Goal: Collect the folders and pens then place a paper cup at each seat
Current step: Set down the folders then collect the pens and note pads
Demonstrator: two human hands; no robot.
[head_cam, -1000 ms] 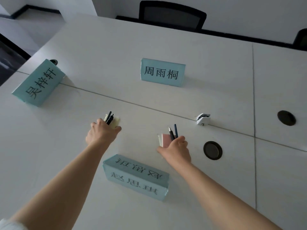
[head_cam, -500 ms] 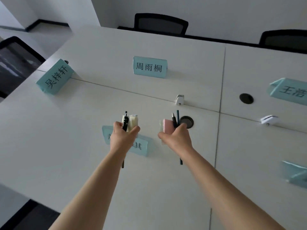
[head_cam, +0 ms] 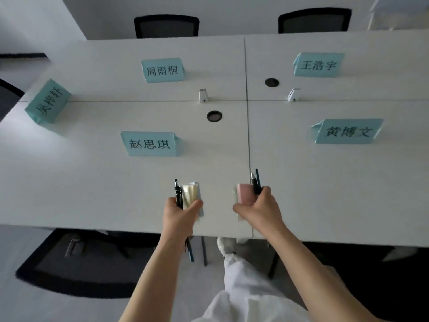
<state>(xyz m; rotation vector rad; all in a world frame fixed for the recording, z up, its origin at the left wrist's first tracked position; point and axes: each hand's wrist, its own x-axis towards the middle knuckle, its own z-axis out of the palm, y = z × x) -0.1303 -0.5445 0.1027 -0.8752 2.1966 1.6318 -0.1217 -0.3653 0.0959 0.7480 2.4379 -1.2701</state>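
Over the near edge of the counter (head_cam: 92,187), at about 6 o'clock, we've got both hands up with stuff in them. Our left hand (head_cam: 178,212) is wrapped around a small pale stack of folders (head_cam: 191,194) plus black pens (head_cam: 178,194), with the pen tips poking up at 12 o'clock and the other ends sticking out below the wrist. Our right hand (head_cam: 260,210) is gripping a pink folder (head_cam: 246,194) with a greenish one just behind it, and two more dark pens (head_cam: 255,182) pinched against the side, also pointing at 12.

On the counter itself we see five teal name cards: one at 11 o'clock just beyond our left hand (head_cam: 149,144), one at 1 o'clock (head_cam: 347,131), two further back at 12 (head_cam: 162,70) and 1 (head_cam: 316,65), and a tilted one way out at 9-10 o'clock (head_cam: 47,102). Two round cable holes (head_cam: 214,116) and two little white clips (head_cam: 203,96) sit around the middle seams. Black chairs at the far side (head_cam: 166,25), another tucked under the near edge at 7 o'clock (head_cam: 81,263). Can't spot any cups.
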